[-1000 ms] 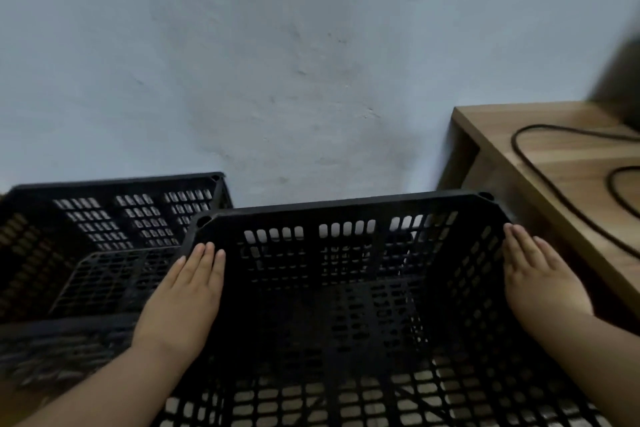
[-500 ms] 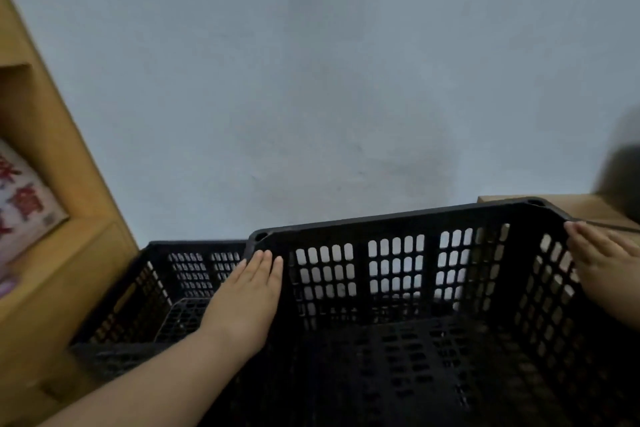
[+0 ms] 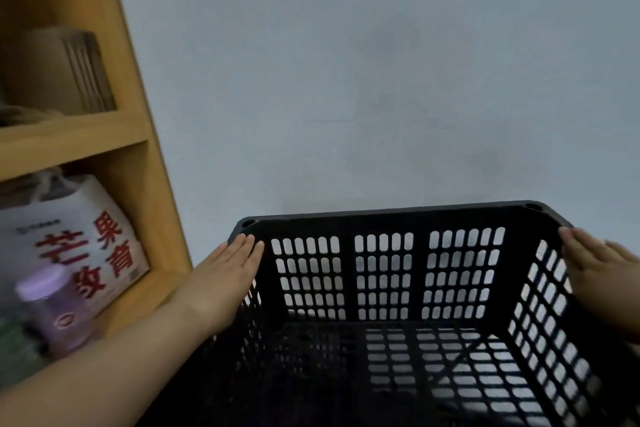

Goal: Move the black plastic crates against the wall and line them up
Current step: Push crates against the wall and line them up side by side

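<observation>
Fingers (image 3: 242, 246) of the left hand (image 3: 221, 282) lie straight and pressed together, flat against the outer left wall of the black plastic crate (image 3: 384, 277); the right hand (image 3: 595, 263) presses the opposite wall likewise, fingers together. Large red Chinese characters, among them 芒果, mark a white carton (image 3: 86, 250) on the wooden shelf (image 3: 138, 184) at left, beside a purple-lidded jar (image 3: 52, 308) whose label is too blurred to read. Slotted grid walls and a lattice floor form the crate, which sits between both hands, close before the pale wall (image 3: 381, 80).
</observation>
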The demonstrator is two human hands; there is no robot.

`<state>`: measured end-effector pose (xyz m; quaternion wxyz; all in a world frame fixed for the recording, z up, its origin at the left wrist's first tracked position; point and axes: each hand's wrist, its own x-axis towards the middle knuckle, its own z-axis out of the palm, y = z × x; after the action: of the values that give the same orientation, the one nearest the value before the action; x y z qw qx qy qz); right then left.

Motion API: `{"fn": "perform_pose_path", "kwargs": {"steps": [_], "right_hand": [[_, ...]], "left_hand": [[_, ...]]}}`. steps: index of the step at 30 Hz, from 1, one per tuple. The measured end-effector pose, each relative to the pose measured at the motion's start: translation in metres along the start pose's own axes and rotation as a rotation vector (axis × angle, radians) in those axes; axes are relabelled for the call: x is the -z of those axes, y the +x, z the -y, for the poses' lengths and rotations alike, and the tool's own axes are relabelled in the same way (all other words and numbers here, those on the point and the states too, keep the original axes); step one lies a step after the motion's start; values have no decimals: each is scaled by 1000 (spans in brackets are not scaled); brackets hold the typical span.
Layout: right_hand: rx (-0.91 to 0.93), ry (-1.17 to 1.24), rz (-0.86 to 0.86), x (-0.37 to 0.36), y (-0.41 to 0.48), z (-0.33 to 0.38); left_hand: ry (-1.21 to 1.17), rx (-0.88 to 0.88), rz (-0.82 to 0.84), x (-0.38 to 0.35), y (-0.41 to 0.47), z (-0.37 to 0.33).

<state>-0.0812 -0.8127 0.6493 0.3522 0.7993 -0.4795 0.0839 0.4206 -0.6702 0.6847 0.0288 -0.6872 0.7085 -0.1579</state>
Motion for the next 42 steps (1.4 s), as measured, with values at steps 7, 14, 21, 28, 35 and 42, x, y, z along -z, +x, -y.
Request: {"fn": "perform_pose_path", "kwargs": {"steps": [7, 14, 21, 28, 35, 42], "right_hand": [[-95, -22, 366, 49, 112, 146], [-91, 40, 479, 30, 165, 261], [-203, 92, 515, 6, 189, 313], [-229, 90, 766, -21, 171, 335], [-317, 93, 735, -7, 170, 339], [-430, 191, 752, 3, 150, 338]], "left_hand": [[40, 70, 84, -62, 39, 129], [8, -37, 175, -131, 98, 243], [-17, -109, 252, -193, 131, 284], [-42, -135, 282, -233, 135, 273], [28, -36, 304, -231, 132, 268], [-72, -2, 333, -227, 126, 270]]}}
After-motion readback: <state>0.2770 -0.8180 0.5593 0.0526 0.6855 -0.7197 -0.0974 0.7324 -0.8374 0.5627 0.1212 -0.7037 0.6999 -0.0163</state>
